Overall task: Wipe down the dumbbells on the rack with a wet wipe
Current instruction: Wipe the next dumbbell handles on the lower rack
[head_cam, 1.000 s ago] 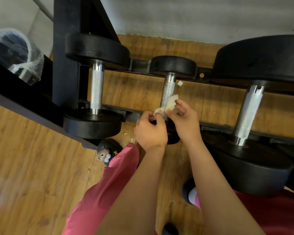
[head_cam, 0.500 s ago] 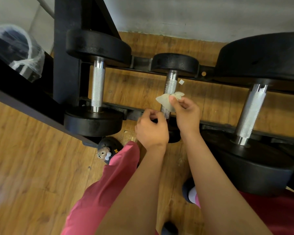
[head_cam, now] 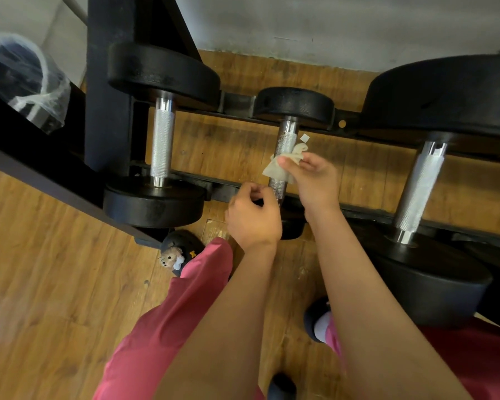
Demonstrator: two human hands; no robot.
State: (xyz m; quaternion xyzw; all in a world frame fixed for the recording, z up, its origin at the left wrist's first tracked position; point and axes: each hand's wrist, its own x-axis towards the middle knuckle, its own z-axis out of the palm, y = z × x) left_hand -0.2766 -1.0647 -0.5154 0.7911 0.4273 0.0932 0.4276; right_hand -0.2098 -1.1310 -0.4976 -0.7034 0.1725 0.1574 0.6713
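Right hand [head_cam: 315, 183] grip pinches wipe [head_cam: 275, 170] on dumbbell handle [head_cam: 286, 140] running near-to-far; left hand [head_cam: 253, 217] curled, empty.

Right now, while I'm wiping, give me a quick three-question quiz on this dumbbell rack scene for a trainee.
1. True or false: the wet wipe lies on the floor.
2. Which hand pinches the wipe?
3. The wipe is against the handle of which dumbbell? A, the left one; B, the middle dumbbell; C, the right one.
Key: 1 false; 2 the right hand; 3 B.
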